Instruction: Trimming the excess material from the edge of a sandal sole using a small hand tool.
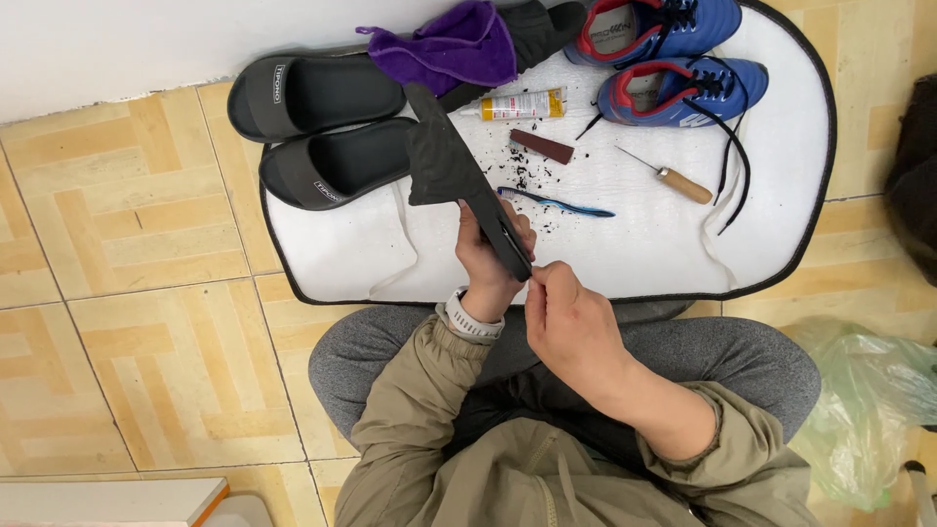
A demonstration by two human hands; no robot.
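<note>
Left hand (488, 263) clamped around black insole (459, 176), long axis running up-left from hand. Right hand (571, 322) pinches lower tip, probably.

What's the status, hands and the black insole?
Left hand grips black insole, held tilted above white mat. Right hand pinches its near end. Glue tube, toothbrush, awl lie clear beyond.

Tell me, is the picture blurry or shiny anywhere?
Head view: sharp and evenly lit, soft shadows only. The flat black shoe insole in the left hand looks crisp; the right hand too. Faint glare on the white mat; edges bend slightly.
</note>
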